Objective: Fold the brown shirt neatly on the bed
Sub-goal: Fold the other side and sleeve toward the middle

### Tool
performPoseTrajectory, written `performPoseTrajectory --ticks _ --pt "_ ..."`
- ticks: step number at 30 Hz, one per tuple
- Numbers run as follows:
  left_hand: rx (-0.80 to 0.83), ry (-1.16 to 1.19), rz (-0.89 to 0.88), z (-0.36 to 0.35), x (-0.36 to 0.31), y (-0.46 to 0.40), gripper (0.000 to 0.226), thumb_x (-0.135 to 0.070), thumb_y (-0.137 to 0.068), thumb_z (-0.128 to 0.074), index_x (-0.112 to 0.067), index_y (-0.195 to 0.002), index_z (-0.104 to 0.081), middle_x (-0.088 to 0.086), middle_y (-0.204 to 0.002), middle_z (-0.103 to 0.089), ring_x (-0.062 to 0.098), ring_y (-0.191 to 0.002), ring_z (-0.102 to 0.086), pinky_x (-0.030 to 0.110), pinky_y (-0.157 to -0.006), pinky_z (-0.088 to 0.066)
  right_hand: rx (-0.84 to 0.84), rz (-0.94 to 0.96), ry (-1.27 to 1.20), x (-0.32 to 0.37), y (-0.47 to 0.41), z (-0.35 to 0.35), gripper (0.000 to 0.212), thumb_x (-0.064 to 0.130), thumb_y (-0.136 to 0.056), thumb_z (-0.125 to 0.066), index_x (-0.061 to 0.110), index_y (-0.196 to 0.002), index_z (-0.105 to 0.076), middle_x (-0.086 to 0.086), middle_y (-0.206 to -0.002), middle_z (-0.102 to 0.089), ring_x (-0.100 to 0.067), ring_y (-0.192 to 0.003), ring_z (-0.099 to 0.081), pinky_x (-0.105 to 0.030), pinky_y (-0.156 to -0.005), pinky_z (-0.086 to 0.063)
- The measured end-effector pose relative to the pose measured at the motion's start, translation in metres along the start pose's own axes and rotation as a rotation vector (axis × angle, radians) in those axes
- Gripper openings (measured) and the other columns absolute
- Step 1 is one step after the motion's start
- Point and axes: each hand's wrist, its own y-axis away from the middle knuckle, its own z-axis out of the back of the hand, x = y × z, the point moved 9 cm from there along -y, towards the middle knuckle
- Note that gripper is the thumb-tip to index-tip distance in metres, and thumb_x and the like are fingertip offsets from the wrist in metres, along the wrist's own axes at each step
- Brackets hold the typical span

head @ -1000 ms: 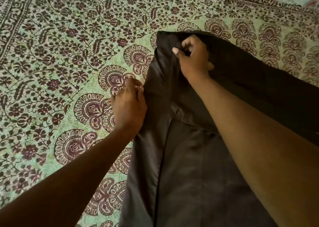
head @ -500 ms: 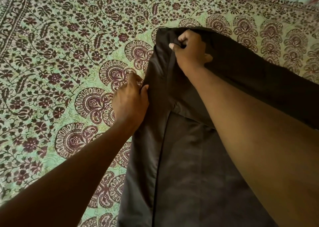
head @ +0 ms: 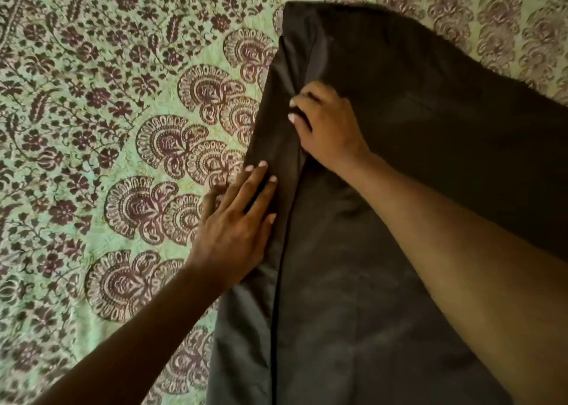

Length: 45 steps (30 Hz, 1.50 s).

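Shirt (head: pixel 384 251) lies on bed (head: pixel 92 127), long fold down its left edge. Your right hand (head: pixel 329 127) slid down from top corner, fingers still bunching cloth. Your left hand (head: pixel 236 229) now flat, pressing fold. Crease setting; next fold can come soon.

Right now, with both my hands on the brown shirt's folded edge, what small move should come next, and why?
Probably slide the left hand down along the folded strip while the right hand keeps its grip on the fold. The dark brown cloth shirt shows a long crease toward the viewer, and the strip below the flat left fingers looks slightly rumpled on the green patterned bedspread.
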Motion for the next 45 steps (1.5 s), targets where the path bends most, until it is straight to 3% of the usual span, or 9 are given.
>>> performPoseTrajectory --ticks 5,10,13,16,21,25,36,40,45 --pt "0.044 -0.04 0.057 -0.004 -0.003 0.041 0.064 -0.045 -0.106 -0.036 -0.012 -0.16 -0.031 0.007 -0.172 -0.016 0.028 -0.156 -0.025 0.052 -0.122 -0.028 -0.002 0.005 0.039 0.03 0.027 0.0 0.042 0.038 -0.101 -0.051 0.014 -0.133 -0.064 -0.007 -0.145 -0.054 -0.029 -0.132 -0.051 -0.048 -0.101 -0.042" --pt "0.119 -0.056 0.044 -0.011 -0.016 0.087 0.065 -0.047 -0.108 -0.025 -0.009 -0.161 -0.028 0.006 -0.173 -0.011 0.024 -0.16 -0.012 0.054 -0.121 -0.03 0.016 0.088 0.008 0.072 0.091 -0.004 0.025 0.016 -0.095 -0.063 0.002 -0.115 -0.072 -0.02 -0.113 -0.062 -0.042 -0.104 -0.06 -0.056 -0.081 -0.051" --pt "0.134 -0.077 0.006 -0.016 -0.028 0.118 0.066 -0.048 -0.108 -0.025 -0.011 -0.163 -0.024 0.006 -0.173 -0.009 0.023 -0.16 -0.009 0.053 -0.122 -0.028 0.026 0.069 -0.017 0.07 0.102 -0.002 0.027 0.017 -0.099 -0.058 0.003 -0.118 -0.072 -0.018 -0.112 -0.064 -0.041 -0.1 -0.063 -0.055 -0.078 -0.052" --pt "0.124 -0.116 -0.062 -0.021 -0.038 0.146 0.068 -0.048 -0.107 -0.028 -0.01 -0.163 -0.021 0.006 -0.174 -0.007 0.023 -0.16 -0.007 0.05 -0.125 -0.023 0.01 -0.001 0.07 0.069 0.108 0.002 0.034 0.033 -0.097 -0.058 0.011 -0.12 -0.071 -0.012 -0.119 -0.062 -0.036 -0.108 -0.061 -0.05 -0.086 -0.048" --pt "0.164 -0.089 -0.135 -0.023 -0.05 0.189 0.072 -0.049 -0.105 -0.036 -0.008 -0.163 -0.022 0.007 -0.173 -0.007 0.025 -0.16 -0.009 0.054 -0.124 -0.024 0.136 0.17 0.073 0.118 0.165 -0.017 0.052 0.042 -0.096 -0.059 0.008 -0.135 -0.063 -0.014 -0.135 -0.057 -0.036 -0.12 -0.056 -0.049 -0.089 -0.045" --pt "0.166 -0.08 -0.097 -0.025 -0.062 0.227 0.073 -0.049 -0.105 -0.038 -0.009 -0.163 -0.02 0.007 -0.174 -0.007 0.025 -0.16 -0.009 0.054 -0.124 -0.025 0.17 0.027 0.047 0.121 0.194 -0.015 0.052 0.04 -0.1 -0.058 0.01 -0.142 -0.059 -0.01 -0.148 -0.05 -0.031 -0.134 -0.049 -0.05 -0.096 -0.042" --pt "0.108 -0.041 0.094 -0.033 -0.087 0.297 0.073 -0.052 -0.106 -0.031 -0.01 -0.164 -0.015 0.006 -0.174 -0.006 0.023 -0.16 -0.007 0.047 -0.129 -0.006 0.141 0.147 0.1 0.167 0.276 -0.026 0.048 0.045 -0.1 -0.053 0.018 -0.139 -0.062 -0.006 -0.151 -0.051 -0.028 -0.138 -0.049 -0.049 -0.097 -0.037" --pt "0.153 -0.003 0.079 -0.033 -0.105 0.309 0.071 -0.051 -0.108 -0.026 -0.007 -0.163 -0.017 0.008 -0.174 -0.006 0.023 -0.16 -0.007 0.048 -0.128 -0.01 0.135 -0.015 0.053 0.155 0.295 -0.019 0.047 0.046 -0.099 -0.057 0.021 -0.138 -0.063 -0.007 -0.158 -0.042 -0.03 -0.142 -0.041 -0.053 -0.101 -0.038" --pt "0.14 0.04 0.001 -0.027 -0.126 0.329 0.066 -0.046 -0.108 -0.033 -0.005 -0.159 -0.031 0.011 -0.171 -0.018 0.026 -0.158 -0.019 0.048 -0.125 -0.022 0.213 0.053 0.032 0.169 0.321 -0.023 0.047 0.043 -0.1 -0.059 0.023 -0.142 -0.061 -0.007 -0.161 -0.04 -0.031 -0.142 -0.041 -0.053 -0.101 -0.043"
